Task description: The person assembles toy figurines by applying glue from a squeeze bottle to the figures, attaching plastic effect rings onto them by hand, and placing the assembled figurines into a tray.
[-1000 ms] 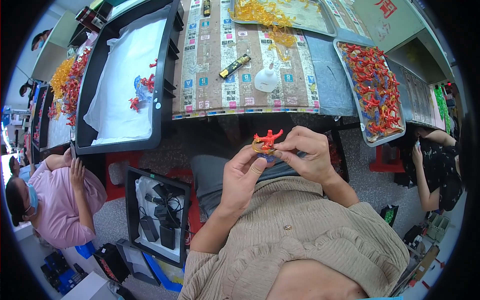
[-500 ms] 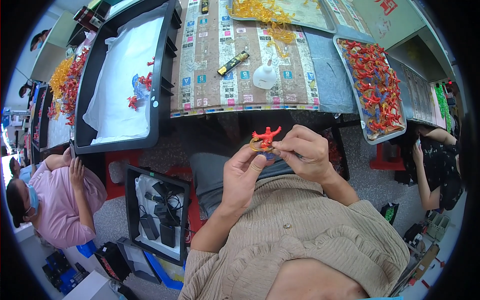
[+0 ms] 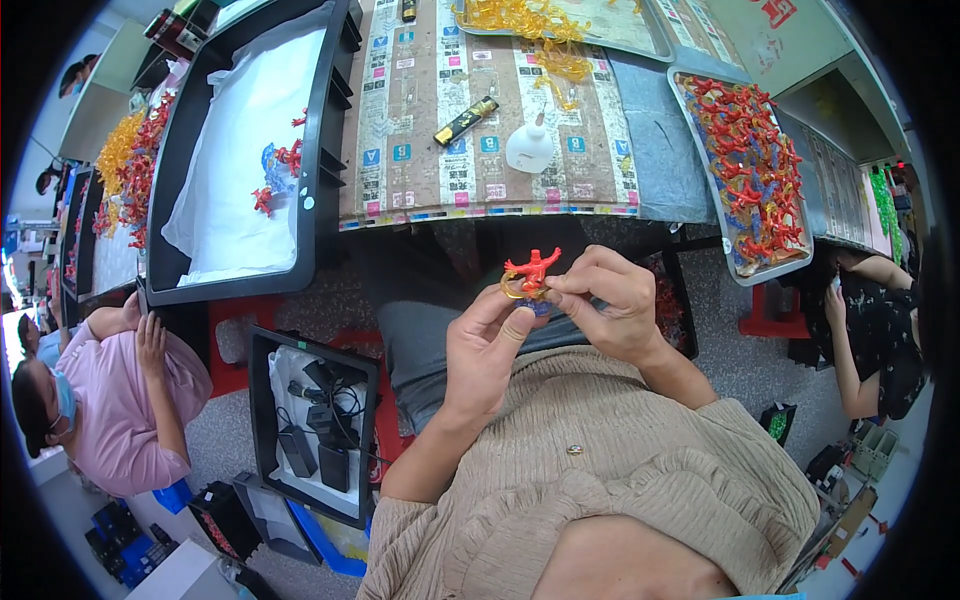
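Observation:
In front of my lap I hold a small red toy figure (image 3: 536, 266) with spread arms, upright on a translucent blue base and with a translucent yellow strip curling around its lower part. My left hand (image 3: 484, 352) grips it by the base between thumb and fingers. At the figure's other side, thumb and forefinger of my right hand (image 3: 613, 305) pinch its lower edge, near the yellow strip. The fingertips hide exactly which part they grip. Beyond the hands, a white squeeze bottle (image 3: 530, 148) with a thin nozzle stands on the paper-covered table (image 3: 430, 180).
At left, a black tray (image 3: 312, 240) lined with white sheet holds a few red and blue figures. A metal tray (image 3: 745, 272) heaped with such figures lies right. Yellow strips fill another tray (image 3: 655, 45) at the back. A black-and-gold stick (image 3: 466, 122) lies mid-table. Co-workers sit both sides.
The figure has turned slightly in my fingers, and more of the yellow strip and blue base shows. My hands stay nearly in place, the right one shifting a little.

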Demonstrator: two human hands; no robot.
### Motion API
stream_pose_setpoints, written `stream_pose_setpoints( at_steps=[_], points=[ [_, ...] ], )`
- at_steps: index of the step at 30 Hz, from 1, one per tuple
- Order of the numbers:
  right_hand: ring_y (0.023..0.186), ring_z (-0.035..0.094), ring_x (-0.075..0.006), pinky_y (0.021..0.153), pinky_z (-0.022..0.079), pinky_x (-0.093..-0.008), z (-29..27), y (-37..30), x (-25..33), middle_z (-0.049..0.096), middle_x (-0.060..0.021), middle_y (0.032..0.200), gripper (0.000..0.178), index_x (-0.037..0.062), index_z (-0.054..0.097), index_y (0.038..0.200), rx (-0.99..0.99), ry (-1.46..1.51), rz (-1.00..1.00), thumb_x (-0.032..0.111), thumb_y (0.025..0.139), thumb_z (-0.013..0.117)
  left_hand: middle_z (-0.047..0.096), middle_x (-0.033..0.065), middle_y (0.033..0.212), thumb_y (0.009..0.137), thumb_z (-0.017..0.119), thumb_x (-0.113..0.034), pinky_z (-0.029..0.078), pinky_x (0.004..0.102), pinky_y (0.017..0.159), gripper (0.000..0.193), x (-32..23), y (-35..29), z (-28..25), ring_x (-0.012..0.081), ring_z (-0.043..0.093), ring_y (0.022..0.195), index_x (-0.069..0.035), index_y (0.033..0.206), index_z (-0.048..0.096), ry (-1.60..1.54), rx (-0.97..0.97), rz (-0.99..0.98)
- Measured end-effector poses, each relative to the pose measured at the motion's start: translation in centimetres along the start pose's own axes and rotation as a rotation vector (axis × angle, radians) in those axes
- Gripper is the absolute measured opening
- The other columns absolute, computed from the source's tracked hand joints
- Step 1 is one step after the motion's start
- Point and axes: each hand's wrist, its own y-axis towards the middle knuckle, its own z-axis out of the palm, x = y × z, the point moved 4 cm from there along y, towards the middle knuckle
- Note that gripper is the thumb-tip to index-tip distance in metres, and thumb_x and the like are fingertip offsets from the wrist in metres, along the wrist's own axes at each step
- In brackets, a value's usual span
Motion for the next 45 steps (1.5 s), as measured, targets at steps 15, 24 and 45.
stream_pose_setpoints(
  at_steps=[15, 24, 45],
  points=[
    [0.063, 0.061, -0.0166, 0.053, 0.048, -0.0258, 0.4, -0.3, -0.2, 0.062, -0.008, 0.073, 0.015, 0.0021, 0.07, 0.086, -0.018, 0.03, 0.002, -0.001, 0.072, 0.076, 0.06, 0.0083, 0.113, 0.092, 0.063, -0.011, 0.052, 0.0303, 0.089, 0.031, -0.5, -0.2, 0.3, 0.0154, 0.062, 0.1, 0.003, 0.119, 0.06, 0.08, -0.035, 0.061],
    [0.064, 0.062, -0.0187, 0.054, 0.049, -0.0276, 1.0, -0.8, 0.5, 0.062, -0.0088, 0.075, 0.02, 0.0007, 0.07, 0.087, -0.088, 0.03, -0.063, -0.005, 0.069, 0.076, 0.057, 0.0044, 0.109, 0.089, 0.064, -0.003, 0.047, 0.0218, 0.081, 0.017, -0.7, 0.1, 0.5, 0.0086, 0.057, 0.094, 0.002, 0.106, 0.063, 0.166, -0.082, 0.123],
    [0.058, 0.05, -0.0037, 0.048, 0.038, -0.0187, 1.3, 0.5, -0.6, 0.06, -0.0032, 0.076, 0.008, -0.0005, 0.068, 0.082, -0.088, 0.097, 0.293, 0.004, 0.078, 0.074, 0.053, 0.0087, 0.076, 0.068, 0.076, -0.009, 0.043, 0.0319, 0.053, 0.038, -3.9, 2.5, 2.0, 0.0224, 0.052, 0.064, 0.008, 0.1, 0.065, 1.458, 0.028, 1.009]
  ],
)
